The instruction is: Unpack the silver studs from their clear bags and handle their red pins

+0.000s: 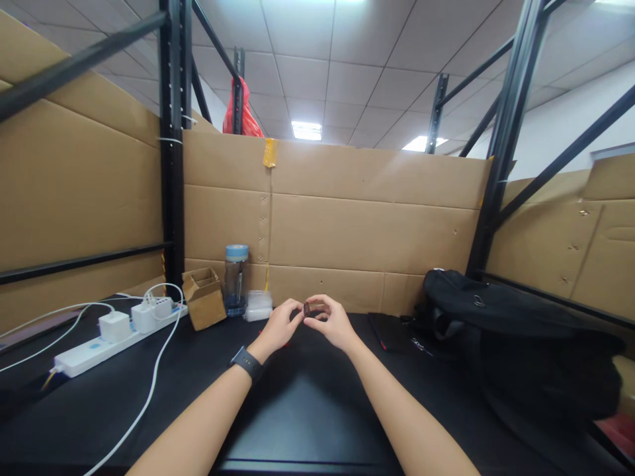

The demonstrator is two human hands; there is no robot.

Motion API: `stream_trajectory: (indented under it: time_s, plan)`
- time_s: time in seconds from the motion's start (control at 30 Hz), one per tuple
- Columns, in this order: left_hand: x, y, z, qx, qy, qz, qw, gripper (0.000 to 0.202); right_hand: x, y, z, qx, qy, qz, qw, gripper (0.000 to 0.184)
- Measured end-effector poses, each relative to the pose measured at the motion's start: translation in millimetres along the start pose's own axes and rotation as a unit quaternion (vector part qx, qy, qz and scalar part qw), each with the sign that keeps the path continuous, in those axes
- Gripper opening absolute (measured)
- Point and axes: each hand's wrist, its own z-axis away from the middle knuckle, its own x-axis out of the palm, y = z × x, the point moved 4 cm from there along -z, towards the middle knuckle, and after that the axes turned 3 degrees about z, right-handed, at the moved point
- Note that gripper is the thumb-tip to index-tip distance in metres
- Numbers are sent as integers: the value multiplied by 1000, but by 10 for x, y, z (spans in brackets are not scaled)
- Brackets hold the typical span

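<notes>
Both of my hands meet over the middle of a black table (307,410). My left hand (280,325), with a dark watch on its wrist, and my right hand (331,322) pinch together on a small dark round object (307,309) held between their fingertips. The object is too small to name. Something small and red shows just under my left hand.
A white power strip (106,344) with chargers and white cables lies at the left. A small open cardboard box (204,299), a blue-capped bottle (236,279) and a clear plastic packet (258,305) stand at the back. A black backpack (510,337) fills the right. Cardboard walls and black rack posts surround the table.
</notes>
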Motion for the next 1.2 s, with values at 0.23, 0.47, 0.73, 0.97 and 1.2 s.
stream_trajectory:
  time_s: [0.23,0.47,0.73,0.97,1.2]
  plan:
    - [-31,64,19,-46,7,-89,995,14,35,-29,25,-12,-3,14,1000,41]
    - [-52,91,21,-16,22,-58,998,15,26,-17,25,-11,0,5,1000,42]
    - [-71,135,47,9,40,-108,993,10,91,27,34,8,3,-33,999,43]
    - [-84,140,55,21,37,-139,989,10,110,173,30,58,6,-59,997,41]
    - [-62,125,46,20,27,-128,991,11,56,170,18,27,-16,88,996,24]
